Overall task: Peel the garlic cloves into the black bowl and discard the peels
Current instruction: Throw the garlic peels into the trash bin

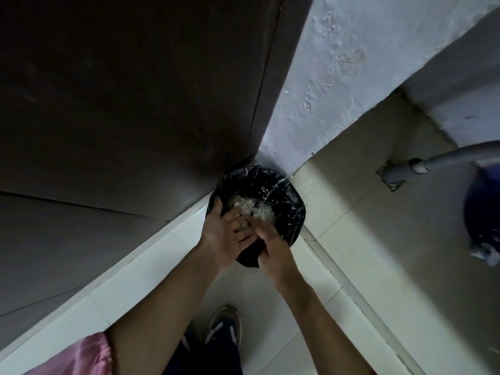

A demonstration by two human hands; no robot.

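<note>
A dark brown panel (121, 104) fills the upper left and meets a rough whitewashed wall (338, 77) at a corner. Pale floor tiles (365, 226) spread below. At right, a grey pipe (446, 158) runs above a dark blue rounded container (484, 212). A dark sneaker (227, 326) with white stripes stands on the tiles.
</note>
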